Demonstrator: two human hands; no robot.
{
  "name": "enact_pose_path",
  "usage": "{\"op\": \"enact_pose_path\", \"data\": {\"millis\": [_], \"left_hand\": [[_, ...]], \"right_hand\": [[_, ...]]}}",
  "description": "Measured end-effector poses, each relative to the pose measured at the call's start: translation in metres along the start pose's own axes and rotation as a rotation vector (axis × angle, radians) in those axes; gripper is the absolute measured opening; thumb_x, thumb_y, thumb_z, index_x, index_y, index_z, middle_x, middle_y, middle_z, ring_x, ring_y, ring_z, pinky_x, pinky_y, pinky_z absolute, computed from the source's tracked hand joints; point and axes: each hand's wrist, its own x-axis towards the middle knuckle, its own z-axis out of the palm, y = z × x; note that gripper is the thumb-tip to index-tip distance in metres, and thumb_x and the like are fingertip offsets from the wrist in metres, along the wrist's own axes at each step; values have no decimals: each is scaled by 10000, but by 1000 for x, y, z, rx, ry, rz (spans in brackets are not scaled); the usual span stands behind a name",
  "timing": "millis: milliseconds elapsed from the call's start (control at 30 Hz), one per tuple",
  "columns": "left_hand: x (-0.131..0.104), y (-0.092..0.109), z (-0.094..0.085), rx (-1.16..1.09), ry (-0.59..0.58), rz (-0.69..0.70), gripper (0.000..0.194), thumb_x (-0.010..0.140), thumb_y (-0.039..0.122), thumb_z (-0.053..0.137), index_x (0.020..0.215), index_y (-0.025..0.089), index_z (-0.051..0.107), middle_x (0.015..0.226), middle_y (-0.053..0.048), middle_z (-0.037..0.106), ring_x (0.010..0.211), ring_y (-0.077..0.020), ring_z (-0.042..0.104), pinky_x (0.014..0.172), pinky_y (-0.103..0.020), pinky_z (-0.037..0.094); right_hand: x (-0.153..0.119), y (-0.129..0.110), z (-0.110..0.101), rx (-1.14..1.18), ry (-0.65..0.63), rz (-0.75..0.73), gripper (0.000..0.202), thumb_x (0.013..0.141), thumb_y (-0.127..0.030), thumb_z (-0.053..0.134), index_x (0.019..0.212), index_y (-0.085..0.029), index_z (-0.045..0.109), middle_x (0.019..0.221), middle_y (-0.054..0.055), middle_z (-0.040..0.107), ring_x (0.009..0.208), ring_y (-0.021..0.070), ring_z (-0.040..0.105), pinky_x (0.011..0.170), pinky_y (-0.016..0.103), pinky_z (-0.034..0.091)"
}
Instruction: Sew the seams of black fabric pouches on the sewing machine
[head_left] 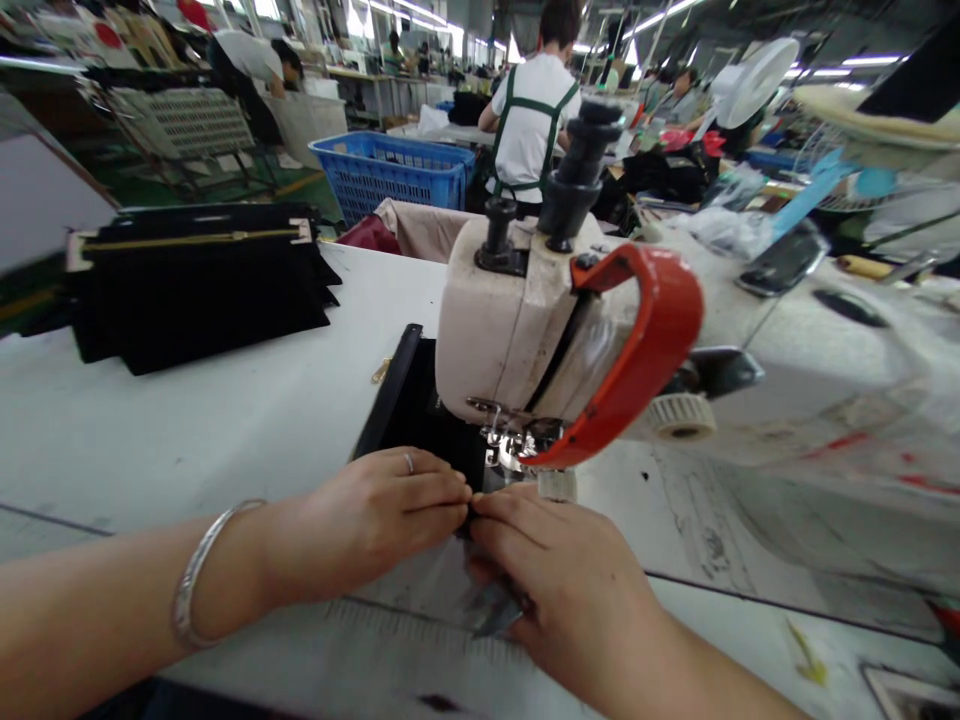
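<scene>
A black fabric piece [414, 413] with a dark edge band lies under the needle area of the white sewing machine [495, 320]. At its near edge, my left hand [375, 515] is closed on the fabric, fingertips pressed together just left of the presser foot [499, 455]. My right hand [566, 580] meets it there, its fingers bent and pinching the same edge. Under the right palm is a blurred grey metal tool [495, 612]; its kind is unclear. A gold zipper pull [382, 370] rests beside the fabric's left side.
A stack of black fabric pieces [210, 290] with a gold zipper lies at the table's left. The machine's red guard [652, 350] arches over the needle's right side. Behind the table stand a blue basket [394, 170] and a person in a white shirt [529, 125].
</scene>
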Motion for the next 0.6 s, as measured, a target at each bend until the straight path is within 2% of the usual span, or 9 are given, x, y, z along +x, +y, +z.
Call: {"op": "enact_pose_path", "data": {"millis": [100,200,300,400,467,600], "left_hand": [[1,-8,5,-1,3,-2,360,1050,132,293,1034,108,651,1019,-80,734,990,-145,661,982,-256,503],[2,-15,9,-57,-46,-50,291,1032,119,360,1065,106,648,1049,-82,725,1023,-162,653,994,-287,505],[7,-22,8,-58,-67,-47,259,1014,100,398,1027,89,656,1030,-97,720,996,-173,658,967,-299,527],[11,-30,8,6,-35,0,285,1016,112,379,987,99,662,994,-104,724,947,-179,670,924,-305,552],[11,-35,10,13,-58,-13,279,1019,148,386,985,127,663,988,-83,723,941,-176,673,910,-302,558],[8,-44,17,20,-92,-64,352,1040,179,307,1039,128,656,1057,-63,706,1031,-170,657,975,-331,527]], "right_hand": [[3,3,0,-61,28,1,316,827,-163,568,1135,-196,630,1236,39,662,1054,245,623,810,367,550],[6,4,-1,-106,28,29,355,804,-164,563,1151,-187,631,1248,56,655,1028,267,630,754,386,560],[9,5,0,-138,22,68,366,819,-178,543,1174,-193,628,1256,64,648,986,280,643,724,414,568],[10,6,2,-154,48,96,330,855,-181,503,1156,-181,637,1240,86,651,976,289,649,725,434,575],[10,6,4,-165,79,98,305,868,-178,484,1126,-166,646,1221,101,658,972,294,652,719,437,581],[9,4,6,-184,136,65,281,879,-170,472,1090,-164,657,1170,90,686,953,287,658,683,411,587]]}}
